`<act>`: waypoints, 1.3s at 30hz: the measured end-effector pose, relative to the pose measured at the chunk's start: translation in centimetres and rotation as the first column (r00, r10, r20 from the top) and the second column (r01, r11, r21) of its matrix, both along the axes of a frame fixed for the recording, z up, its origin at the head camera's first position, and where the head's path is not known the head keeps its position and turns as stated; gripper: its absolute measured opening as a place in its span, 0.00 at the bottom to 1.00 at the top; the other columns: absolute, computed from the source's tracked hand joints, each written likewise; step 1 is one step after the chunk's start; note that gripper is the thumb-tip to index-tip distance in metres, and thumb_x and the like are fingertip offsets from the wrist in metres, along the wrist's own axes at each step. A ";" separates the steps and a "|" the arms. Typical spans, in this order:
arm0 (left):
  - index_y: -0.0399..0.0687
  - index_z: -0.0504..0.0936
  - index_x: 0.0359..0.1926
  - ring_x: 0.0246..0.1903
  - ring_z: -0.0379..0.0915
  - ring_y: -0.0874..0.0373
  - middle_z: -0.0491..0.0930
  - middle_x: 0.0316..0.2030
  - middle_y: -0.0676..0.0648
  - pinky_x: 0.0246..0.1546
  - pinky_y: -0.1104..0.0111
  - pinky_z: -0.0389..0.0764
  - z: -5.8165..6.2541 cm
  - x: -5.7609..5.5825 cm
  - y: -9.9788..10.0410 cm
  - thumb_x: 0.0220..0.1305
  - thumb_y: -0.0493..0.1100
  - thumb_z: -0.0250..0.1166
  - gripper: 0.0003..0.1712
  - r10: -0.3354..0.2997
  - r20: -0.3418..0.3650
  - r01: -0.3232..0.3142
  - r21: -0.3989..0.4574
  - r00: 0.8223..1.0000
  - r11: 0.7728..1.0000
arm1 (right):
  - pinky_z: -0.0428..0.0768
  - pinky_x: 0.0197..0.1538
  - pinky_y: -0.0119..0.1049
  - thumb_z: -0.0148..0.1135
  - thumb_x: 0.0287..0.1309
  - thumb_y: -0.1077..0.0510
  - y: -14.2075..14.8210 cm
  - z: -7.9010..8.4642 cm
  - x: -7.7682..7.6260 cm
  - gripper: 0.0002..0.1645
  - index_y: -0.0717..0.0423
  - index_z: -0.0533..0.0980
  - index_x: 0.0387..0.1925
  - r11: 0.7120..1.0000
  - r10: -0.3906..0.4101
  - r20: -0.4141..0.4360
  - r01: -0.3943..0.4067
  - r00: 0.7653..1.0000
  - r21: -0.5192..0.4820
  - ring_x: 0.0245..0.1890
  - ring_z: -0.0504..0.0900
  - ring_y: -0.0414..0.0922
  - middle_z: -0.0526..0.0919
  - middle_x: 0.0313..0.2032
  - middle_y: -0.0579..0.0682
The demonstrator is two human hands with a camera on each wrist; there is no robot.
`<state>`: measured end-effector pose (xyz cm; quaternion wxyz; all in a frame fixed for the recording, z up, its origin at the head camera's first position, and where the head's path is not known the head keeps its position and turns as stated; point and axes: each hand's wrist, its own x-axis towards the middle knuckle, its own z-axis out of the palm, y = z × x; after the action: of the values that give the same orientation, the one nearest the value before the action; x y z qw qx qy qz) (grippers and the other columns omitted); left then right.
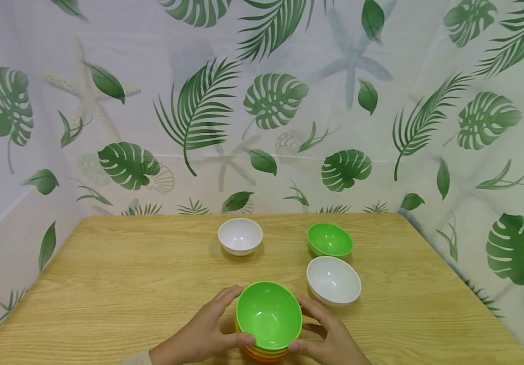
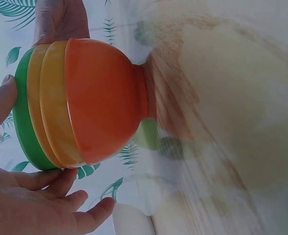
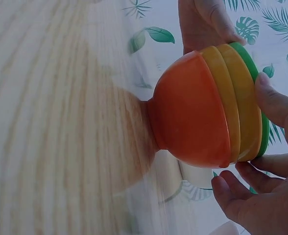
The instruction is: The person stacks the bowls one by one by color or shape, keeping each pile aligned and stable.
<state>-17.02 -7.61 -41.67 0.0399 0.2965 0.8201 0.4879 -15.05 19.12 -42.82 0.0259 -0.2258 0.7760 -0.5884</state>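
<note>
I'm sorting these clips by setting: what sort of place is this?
Probably a staged indoor tabletop set: leaf-printed sheeting encloses a wood-grain table on three sides, with stacked bowls at its near side.

L hand (image 1: 204,327) & R hand (image 1: 330,332) hold grn-topped bowl stack (image 1: 268,312); beyond, on counter (image 1: 129,284): wht bowl (image 1: 240,237), grn bowl (image 1: 330,240), 2nd wht bowl (image 1: 333,280).

No text, label, brand or number can be read on the stacked bowls (image 2: 78,105). Nor on the table (image 1: 143,274) or the leaf-patterned cloth (image 1: 289,66) beyond its far edge.
</note>
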 end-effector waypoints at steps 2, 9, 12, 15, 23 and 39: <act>0.46 0.62 0.67 0.63 0.54 0.45 0.61 0.64 0.45 0.57 0.43 0.59 0.1 0.0 0.0 0.50 0.59 0.68 0.47 -0.001 -0.004 0.001 -0.004 1.000 1.000 | 0.74 0.52 0.40 0.70 0.46 0.59 0.0 -0.1 0.0 0.44 0.64 0.62 0.64 1.000 -0.001 0.007 0.001 1.000 0.000 0.58 0.66 0.36 0.61 0.64 0.63; 0.49 0.62 0.66 0.62 0.57 0.50 0.63 0.62 0.51 0.57 0.47 0.61 0.2 -0.1 -0.1 0.48 0.61 0.68 0.47 -0.007 -0.031 0.007 -0.013 1.000 1.000 | 0.73 0.53 0.39 0.70 0.47 0.59 -0.1 0.1 0.0 0.43 0.62 0.63 0.65 1.000 -0.015 0.036 0.015 0.999 0.008 0.57 0.66 0.38 0.61 0.64 0.61; 0.49 0.62 0.66 0.61 0.57 0.51 0.63 0.62 0.52 0.57 0.48 0.62 0.2 -0.1 -0.1 0.49 0.61 0.68 0.47 -0.013 -0.028 0.012 -0.021 1.000 1.000 | 0.74 0.53 0.39 0.70 0.47 0.59 -0.2 0.1 0.1 0.44 0.62 0.62 0.65 1.000 -0.019 0.058 0.019 0.998 0.004 0.56 0.68 0.40 0.61 0.64 0.61; 0.48 0.62 0.66 0.61 0.57 0.52 0.63 0.62 0.53 0.57 0.49 0.62 0.1 0.0 -0.1 0.49 0.62 0.67 0.47 -0.011 -0.023 0.010 -0.027 1.000 1.000 | 0.74 0.52 0.39 0.70 0.47 0.59 -0.2 0.1 0.2 0.44 0.62 0.62 0.65 1.000 -0.021 0.071 0.020 0.997 0.001 0.56 0.68 0.39 0.61 0.64 0.61; 0.43 0.57 0.69 0.62 0.56 0.48 0.61 0.64 0.45 0.57 0.48 0.62 0.6 0.4 0.0 0.51 0.62 0.66 0.52 -0.005 0.010 0.005 -0.057 1.000 0.998 | 0.73 0.53 0.40 0.70 0.47 0.57 0.2 0.4 0.1 0.45 0.57 0.62 0.66 0.998 -0.014 0.067 0.009 0.998 0.069 0.58 0.67 0.42 0.62 0.65 0.54; 0.45 0.52 0.72 0.64 0.52 0.45 0.57 0.66 0.43 0.57 0.47 0.61 2.8 0.5 -0.3 0.51 0.61 0.67 0.54 -0.030 0.047 0.033 -0.068 0.998 0.997 | 0.71 0.55 0.43 0.65 0.54 0.57 0.8 1.2 0.2 0.46 0.59 0.53 0.70 0.994 0.052 0.097 -0.062 0.994 0.095 0.59 0.65 0.54 0.58 0.66 0.56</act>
<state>-16.49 -7.90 -38.91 0.0769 0.2966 0.8304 0.4653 -14.87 19.89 -41.66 0.0904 -0.2182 0.7950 -0.5587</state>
